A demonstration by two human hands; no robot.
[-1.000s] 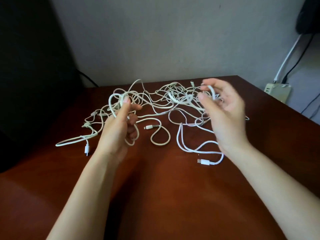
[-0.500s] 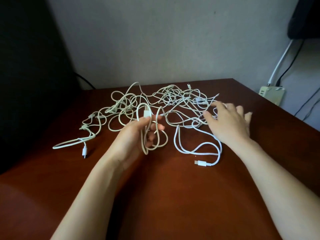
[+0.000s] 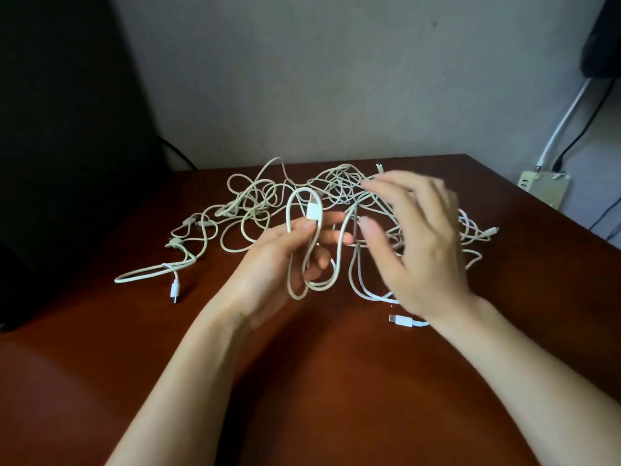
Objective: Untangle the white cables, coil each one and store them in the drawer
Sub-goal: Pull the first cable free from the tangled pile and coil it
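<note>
Nearest me, the left hand (image 3: 285,260) pinches a plug end and loop of one cable (image 3: 314,213); the right hand (image 3: 420,243) hovers open, blurred. Beyond, the white cables (image 3: 268,200) lie tangled on the counter (image 3: 336,381). Nothing coiled yet; no drawer visible.

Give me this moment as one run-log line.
left hand: pinching cable loop with plug end | right hand: open, blurred, over tangle | table: cables uncoiled | drawer: unseen
</note>
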